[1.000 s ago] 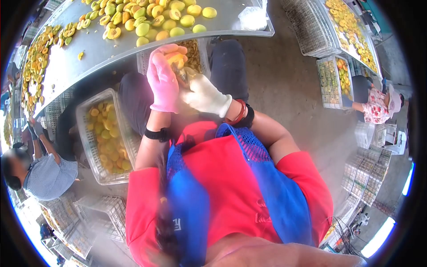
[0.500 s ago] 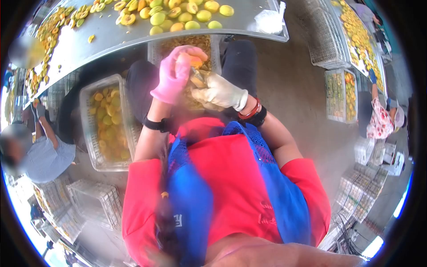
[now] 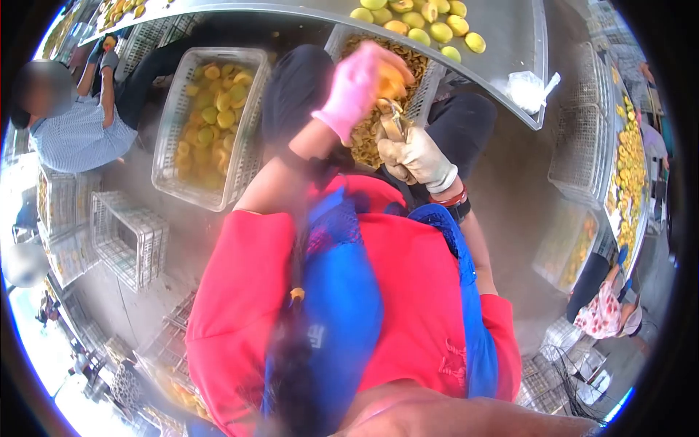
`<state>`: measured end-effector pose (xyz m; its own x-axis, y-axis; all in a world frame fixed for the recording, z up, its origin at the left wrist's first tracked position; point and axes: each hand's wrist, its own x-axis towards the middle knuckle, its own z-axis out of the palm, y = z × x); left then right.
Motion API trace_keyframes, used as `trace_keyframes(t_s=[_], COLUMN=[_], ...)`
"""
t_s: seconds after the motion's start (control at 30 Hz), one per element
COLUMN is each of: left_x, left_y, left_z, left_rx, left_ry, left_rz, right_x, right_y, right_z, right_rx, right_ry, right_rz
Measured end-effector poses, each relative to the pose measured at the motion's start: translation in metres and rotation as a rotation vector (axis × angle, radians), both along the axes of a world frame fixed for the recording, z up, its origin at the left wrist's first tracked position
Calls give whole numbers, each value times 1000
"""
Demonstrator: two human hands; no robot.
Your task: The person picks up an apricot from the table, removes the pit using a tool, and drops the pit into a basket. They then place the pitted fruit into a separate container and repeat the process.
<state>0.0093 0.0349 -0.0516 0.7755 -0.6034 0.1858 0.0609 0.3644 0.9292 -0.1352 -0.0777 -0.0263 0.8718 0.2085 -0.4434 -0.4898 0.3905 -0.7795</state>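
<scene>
The left hand, in a pink glove, reached up from a bent forearm above the lap, its fingers curled around an orange fruit. The right hand, in a soiled whitish glove, sat lower, fingers closed on a metal tool whose upper end was just beside the fruit; whether they touched could not be told.

Below both hands, a pale plastic crate between the knees held small, rough, brownish-orange pieces. Smooth, rounded yellow-green fruits, some cut open, lay on the shiny grey tabletop, near a knotted white plastic bag at its corner.

A perforated tub of similar fruit stood on the dull grey floor by the left knee. Farther off, two people sat at either side among slatted crates.
</scene>
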Motion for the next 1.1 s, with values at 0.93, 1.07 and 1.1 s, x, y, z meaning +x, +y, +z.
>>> trace_keyframes(t_s=[0.93, 1.07, 1.1], left_x=[159, 172, 175], left_y=[-181, -188, -189], left_z=[-24, -46, -52], left_rx=[1691, 1702, 1702], left_ry=[-835, -1007, -1038], left_rz=[-414, -410, -405], right_x=[11, 9, 11], right_y=[-36, -34, -34], right_z=[-50, -44, -41], right_rx=[-460, -416, -414], right_ry=[70, 68, 75], right_rz=[-202, -251, -265])
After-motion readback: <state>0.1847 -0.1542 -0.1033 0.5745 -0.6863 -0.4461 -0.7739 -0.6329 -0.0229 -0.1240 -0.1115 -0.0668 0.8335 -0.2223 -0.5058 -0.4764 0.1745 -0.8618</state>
